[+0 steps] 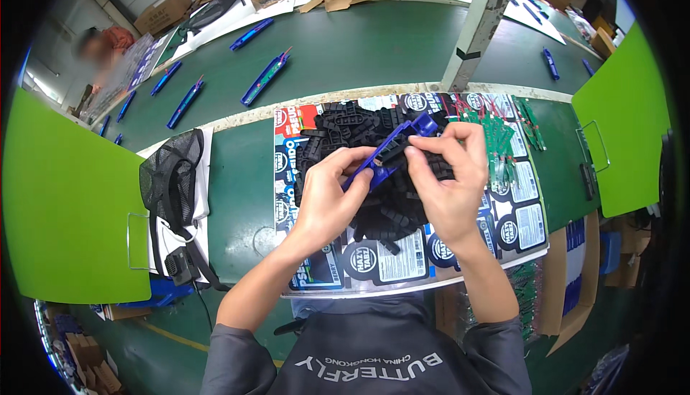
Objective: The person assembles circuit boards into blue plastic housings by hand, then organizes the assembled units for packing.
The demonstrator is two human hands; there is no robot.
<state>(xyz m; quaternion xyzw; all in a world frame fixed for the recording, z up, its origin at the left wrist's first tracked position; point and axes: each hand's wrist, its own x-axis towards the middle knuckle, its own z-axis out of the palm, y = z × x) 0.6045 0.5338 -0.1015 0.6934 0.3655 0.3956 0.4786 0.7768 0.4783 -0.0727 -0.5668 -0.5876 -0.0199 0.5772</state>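
Over the middle of the bench, my left hand (325, 197) pinches one end of a long blue plastic housing (382, 175), tilted up toward the right. My right hand (458, 179) has thumb and forefinger closed on a small black plastic part (394, 153), which lies against the open side of the housing. How far the part sits inside is hidden by my fingers. Under both hands spreads a heap of black plastic parts (348, 125), on a printed sheet (388, 269) with colourful labels. Right of the heap lie green circuit boards (499, 140) with red wires.
Blue housings (266, 77) with boards and wires lie on the far green bench (359, 43). A metal post (480, 28) rises behind my right hand. Green panels (68, 201) flank both sides. At left is a black mesh bag (172, 179). A person (108, 46) is far left.
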